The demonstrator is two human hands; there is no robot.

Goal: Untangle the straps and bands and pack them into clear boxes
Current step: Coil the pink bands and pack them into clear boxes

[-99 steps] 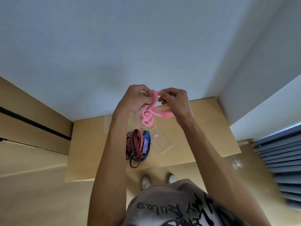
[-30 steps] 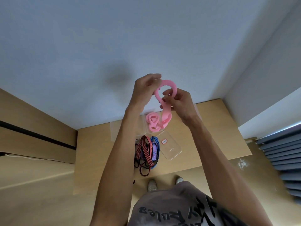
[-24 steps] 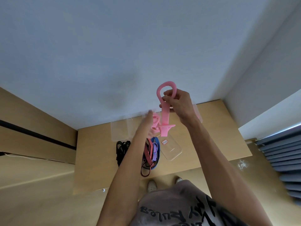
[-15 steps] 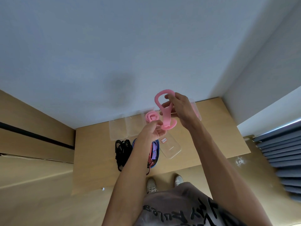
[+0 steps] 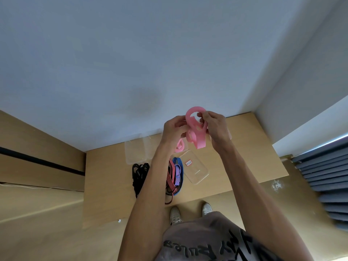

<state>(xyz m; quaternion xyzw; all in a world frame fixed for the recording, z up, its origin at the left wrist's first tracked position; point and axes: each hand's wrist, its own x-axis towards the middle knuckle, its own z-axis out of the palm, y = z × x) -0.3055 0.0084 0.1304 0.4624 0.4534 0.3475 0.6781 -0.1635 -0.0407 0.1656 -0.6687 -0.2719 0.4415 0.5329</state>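
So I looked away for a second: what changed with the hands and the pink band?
The left hand came back up from near the table and grips the pink band again beside the right hand, which kept its hold throughout. The black straps, striped bands and clear boxes stayed put.

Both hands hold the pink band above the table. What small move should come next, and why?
Probably the left hand should draw the hanging tail out through the loop at the top, since the pink band looks twisted between it and the right hand.

pink band (image 5: 197,129) looped, held aloft | striped straps (image 5: 174,174) tangled on table | clear boxes (image 5: 195,169) open
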